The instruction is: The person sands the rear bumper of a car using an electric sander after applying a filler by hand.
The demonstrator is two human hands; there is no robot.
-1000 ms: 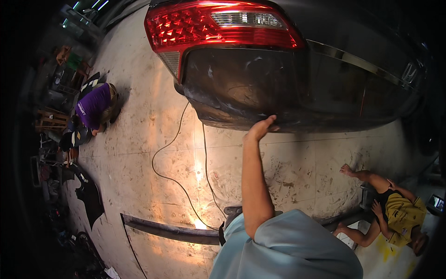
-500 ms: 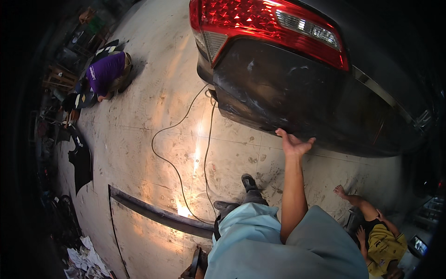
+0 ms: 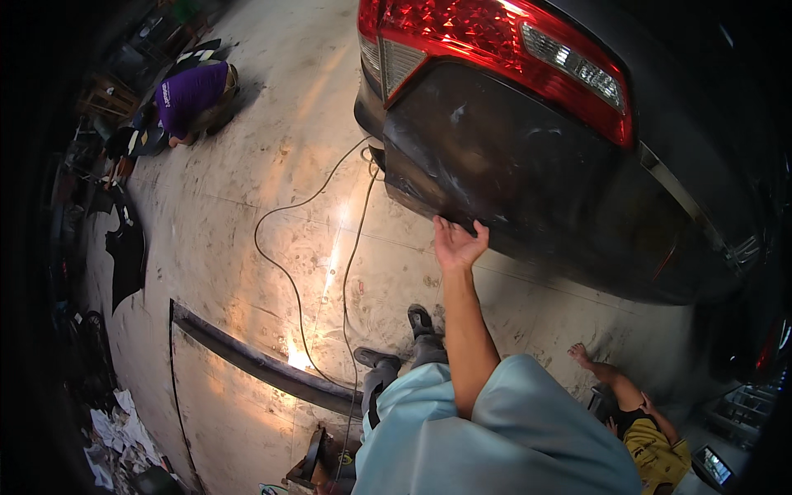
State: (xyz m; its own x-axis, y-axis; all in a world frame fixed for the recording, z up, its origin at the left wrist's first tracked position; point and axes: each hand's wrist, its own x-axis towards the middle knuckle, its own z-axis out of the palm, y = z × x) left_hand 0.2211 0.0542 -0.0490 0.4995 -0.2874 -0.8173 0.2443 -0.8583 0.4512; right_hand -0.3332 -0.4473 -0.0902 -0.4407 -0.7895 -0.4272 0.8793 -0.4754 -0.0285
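My right hand [image 3: 459, 246] is palm up at the lower edge of a dark car bumper [image 3: 487, 157]. Its thumb stands apart from the fingers, and the fingertips touch or sit just beneath that edge; I cannot tell how firmly they press. Pale scuffs and dull patches mark the bumper's surface. Above it is a red and clear tail light [image 3: 495, 41]. My left hand does not show.
A thin cable [image 3: 264, 256] loops across the floor from beneath the bumper. A long dark strip [image 3: 256, 359] lies left of my feet. A person in purple [image 3: 194, 97] crouches far left by a black panel [image 3: 125, 256]; another in yellow [image 3: 656, 452] sits lower right.
My right hand has moved left along the bumper's lower edge, toward the corner beneath the tail light. The whole view has shifted slightly.
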